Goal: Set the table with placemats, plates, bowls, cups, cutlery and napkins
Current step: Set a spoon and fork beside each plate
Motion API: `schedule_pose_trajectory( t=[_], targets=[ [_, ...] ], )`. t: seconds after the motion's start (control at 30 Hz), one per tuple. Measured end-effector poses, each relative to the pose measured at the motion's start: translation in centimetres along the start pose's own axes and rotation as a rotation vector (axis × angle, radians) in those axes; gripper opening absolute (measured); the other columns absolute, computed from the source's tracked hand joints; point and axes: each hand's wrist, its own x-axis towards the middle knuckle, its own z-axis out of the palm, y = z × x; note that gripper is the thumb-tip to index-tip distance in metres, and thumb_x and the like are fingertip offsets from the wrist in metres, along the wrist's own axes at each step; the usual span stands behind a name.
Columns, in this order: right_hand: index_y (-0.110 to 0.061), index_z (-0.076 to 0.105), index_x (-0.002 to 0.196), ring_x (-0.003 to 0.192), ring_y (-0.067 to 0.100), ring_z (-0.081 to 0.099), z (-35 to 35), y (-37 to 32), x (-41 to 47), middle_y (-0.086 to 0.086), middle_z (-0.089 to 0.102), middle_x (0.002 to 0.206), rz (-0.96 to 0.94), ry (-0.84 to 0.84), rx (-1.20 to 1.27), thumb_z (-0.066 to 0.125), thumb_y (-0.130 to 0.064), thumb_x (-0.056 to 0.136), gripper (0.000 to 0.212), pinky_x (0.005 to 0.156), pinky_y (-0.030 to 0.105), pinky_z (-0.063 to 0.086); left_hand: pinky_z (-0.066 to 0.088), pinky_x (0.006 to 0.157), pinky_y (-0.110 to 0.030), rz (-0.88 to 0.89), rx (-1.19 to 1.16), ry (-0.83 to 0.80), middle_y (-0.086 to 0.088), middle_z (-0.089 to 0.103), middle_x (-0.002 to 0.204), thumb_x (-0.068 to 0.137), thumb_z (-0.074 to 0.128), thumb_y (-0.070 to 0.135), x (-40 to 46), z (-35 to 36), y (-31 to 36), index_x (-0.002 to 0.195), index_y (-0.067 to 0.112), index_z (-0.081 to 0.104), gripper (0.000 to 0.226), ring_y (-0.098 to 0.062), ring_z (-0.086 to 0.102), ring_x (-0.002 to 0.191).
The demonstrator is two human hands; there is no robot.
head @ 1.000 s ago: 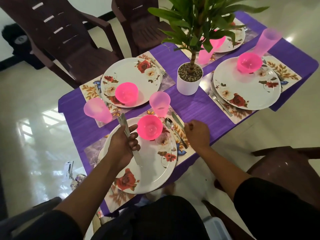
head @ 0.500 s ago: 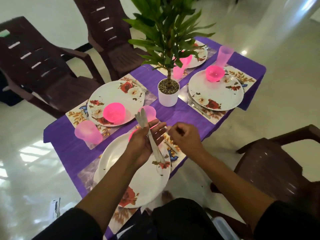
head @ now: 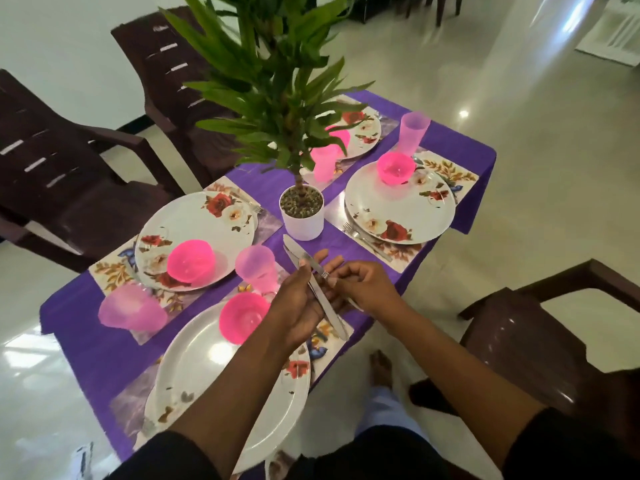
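Over the near place setting, above the right edge of the near plate (head: 221, 379): two knives (head: 313, 282), held together off the surface.
- Long axis: handles near-right, blades far-left, tips toward the plant pot (head: 302, 216).
- Left hand (head: 298, 306): grip closed around the knives at mid-length; handle ends stick out on its near-right side.
- Right hand (head: 363, 289): touching the knives just right of the left hand, fingertips pinching one at the neck; nearer the free handles, so likely the hand to draw one off.
- Beyond, far-left: pink bowl (head: 244, 317), pink cup (head: 258, 268).
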Motion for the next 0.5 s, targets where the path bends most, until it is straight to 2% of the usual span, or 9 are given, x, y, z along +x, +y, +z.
schedule_pose_trajectory(
  t=[0.1,0.2,0.23,0.3,0.37,0.43,0.5],
  targets=[
    [-0.007,0.068,0.094,0.071,0.035,0.073,-4.1,-0.1,2.9,0.023,0.076,0.085,0.052,-0.036,0.042,0.066,-0.007,0.099,0.005,0.066,0.041,0.062,0.047,0.11,-0.055,0.035,-0.004,0.055,-0.021,0.065,0.138,0.112,0.037,0.035,3.9,1.8,-0.7,0.144,0.007,0.052,0.046,-0.039,0.062,0.129],
    [-0.01,0.064,0.094,0.07,0.026,0.069,-8.5,-0.1,5.7,0.015,0.076,0.081,0.049,-0.018,0.016,0.064,-0.003,0.099,0.008,0.065,0.035,0.057,0.051,0.107,-0.049,0.033,-0.065,0.122,-0.023,0.066,0.135,0.112,0.037,0.032,7.2,3.5,-1.2,0.142,0.004,0.051,0.043,-0.039,0.065,0.124],
    [-0.009,0.063,0.096,0.07,0.025,0.067,-10.0,-0.1,6.6,0.014,0.076,0.082,0.06,-0.022,0.035,0.062,0.0,0.099,0.009,0.065,0.035,0.055,0.055,0.101,-0.045,0.018,-0.077,0.151,-0.022,0.068,0.132,0.112,0.038,0.031,8.2,4.2,-1.3,0.14,0.005,0.053,0.041,-0.036,0.069,0.117],
    [-0.004,0.061,0.104,0.072,0.025,0.065,-12.8,-0.3,8.4,0.019,0.074,0.088,0.09,-0.048,0.112,0.059,0.007,0.098,0.012,0.067,0.035,0.053,0.061,0.074,-0.034,-0.019,-0.058,0.215,-0.016,0.074,0.116,0.111,0.039,0.028,10.0,5.2,-1.8,0.136,0.006,0.057,0.038,-0.022,0.074,0.084],
    [0.0,0.059,0.11,0.075,0.029,0.063,-15.3,-0.7,10.1,0.024,0.072,0.092,0.121,-0.072,0.187,0.053,0.012,0.098,0.018,0.069,0.036,0.053,0.049,0.049,-0.023,-0.054,0.009,0.283,-0.007,0.073,0.093,0.11,0.043,0.026,12.0,6.2,-2.1,0.129,0.008,0.062,0.032,-0.01,0.058,0.054],
    [0.002,0.061,0.112,0.077,0.031,0.066,-17.4,-1.1,11.6,0.021,0.075,0.094,0.163,-0.057,0.192,0.049,0.016,0.096,0.024,0.072,0.039,0.055,0.034,0.042,-0.02,-0.097,0.078,0.326,0.0,0.067,0.079,0.107,0.049,0.025,13.7,7.0,-2.2,0.123,0.011,0.065,0.026,-0.006,0.041,0.046],
    [-0.004,0.068,0.106,0.084,0.031,0.073,-18.9,-1.2,12.9,0.014,0.078,0.097,0.196,0.017,0.12,0.051,0.012,0.095,0.026,0.079,0.043,0.06,0.025,0.042,-0.019,-0.13,0.137,0.325,0.002,0.063,0.075,0.105,0.053,0.021,14.8,7.9,-2.1,0.122,0.01,0.065,0.023,-0.005,0.032,0.045]
  ],
)
